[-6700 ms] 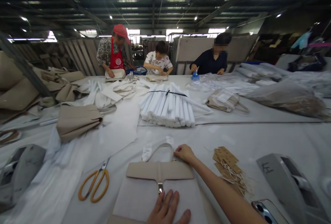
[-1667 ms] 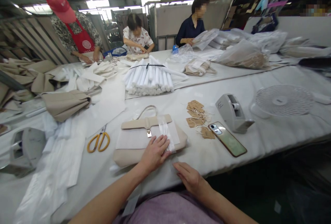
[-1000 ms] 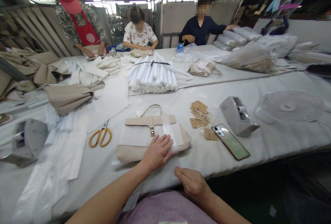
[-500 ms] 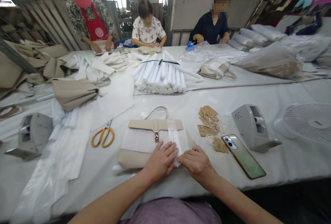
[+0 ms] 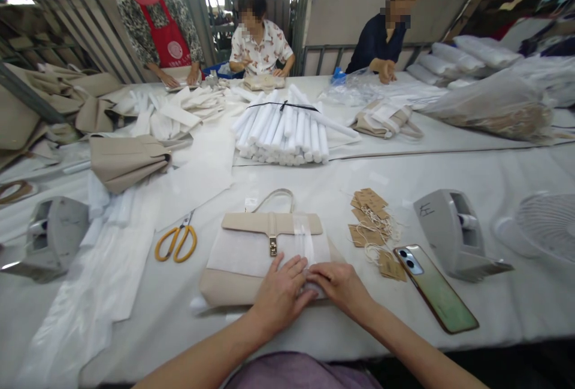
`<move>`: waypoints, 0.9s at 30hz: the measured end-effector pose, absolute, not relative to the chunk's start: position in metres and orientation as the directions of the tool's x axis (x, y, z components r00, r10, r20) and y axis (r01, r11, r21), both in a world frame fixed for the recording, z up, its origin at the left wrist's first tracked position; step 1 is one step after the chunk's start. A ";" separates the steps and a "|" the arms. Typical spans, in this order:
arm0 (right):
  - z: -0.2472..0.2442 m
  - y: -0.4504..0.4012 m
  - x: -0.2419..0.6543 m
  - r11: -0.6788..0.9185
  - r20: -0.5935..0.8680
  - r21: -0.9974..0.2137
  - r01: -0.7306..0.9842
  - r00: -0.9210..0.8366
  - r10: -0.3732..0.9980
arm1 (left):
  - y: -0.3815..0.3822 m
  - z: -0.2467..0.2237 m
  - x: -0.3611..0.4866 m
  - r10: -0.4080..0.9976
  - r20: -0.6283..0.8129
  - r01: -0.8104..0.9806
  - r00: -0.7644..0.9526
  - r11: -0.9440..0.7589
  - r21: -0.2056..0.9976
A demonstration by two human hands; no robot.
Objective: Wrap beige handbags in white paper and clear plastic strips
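A beige handbag (image 5: 245,286) lies flat in front of me, with a gold clasp on its flap and its handle pointing away. White wrapping sheet (image 5: 240,254) covers part of its front. Over the right side of the flap runs a translucent white strip (image 5: 303,234), down to my fingers. My left hand (image 5: 281,290) rests on the lower front of the bag, fingers stretched out and thumb apart. At the bag's lower right, my right hand (image 5: 339,284) is closed in a pinch at the strip's lower end; its fingertips are partly hidden.
Yellow-handled scissors (image 5: 176,242) lie left of the bag. To the right are brown cardboard tags (image 5: 369,215), a phone (image 5: 438,290), a tape dispenser (image 5: 453,230) and a white fan (image 5: 543,218). Bundled white rolls (image 5: 283,131) lie beyond. Several co-workers work across the table.
My right fingers have drawn in over the bag's lower edge, and the strip's loose end no longer shows below them. My left hand stays on the bag. The view has shifted slightly.
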State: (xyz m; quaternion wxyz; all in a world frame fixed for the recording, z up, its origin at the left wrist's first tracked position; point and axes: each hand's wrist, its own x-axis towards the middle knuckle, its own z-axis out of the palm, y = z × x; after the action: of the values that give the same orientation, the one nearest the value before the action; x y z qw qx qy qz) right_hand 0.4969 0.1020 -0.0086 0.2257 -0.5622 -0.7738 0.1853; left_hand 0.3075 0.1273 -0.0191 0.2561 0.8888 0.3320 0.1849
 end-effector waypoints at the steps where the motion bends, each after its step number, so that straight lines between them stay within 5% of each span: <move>1: -0.008 0.102 0.497 0.291 0.128 -0.544 0.787 -0.265 0.956 | 0.126 -0.020 0.310 0.719 0.160 0.512 0.676 -0.615 0.599; 16: -0.007 0.115 0.496 0.190 -0.023 -0.498 0.846 -0.231 0.973 | 0.121 -0.027 0.316 0.794 0.291 0.586 0.534 -0.595 0.549; 21: -0.006 0.121 0.497 0.129 -0.075 -0.499 0.857 -0.191 0.979 | 0.094 -0.024 0.303 0.640 0.376 0.559 0.670 -0.768 0.312; 27: -0.003 0.123 0.496 0.076 -0.111 -0.516 0.853 -0.155 0.982 | 0.068 -0.041 0.297 0.588 0.356 0.621 0.726 -0.783 0.026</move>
State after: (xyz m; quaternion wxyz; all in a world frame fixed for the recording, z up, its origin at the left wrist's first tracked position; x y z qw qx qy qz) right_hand 0.4962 0.1226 -0.0026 0.1340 -0.6361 -0.7212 0.2394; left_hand 0.2973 0.0676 -0.0411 -0.0476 0.9278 0.3257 0.1754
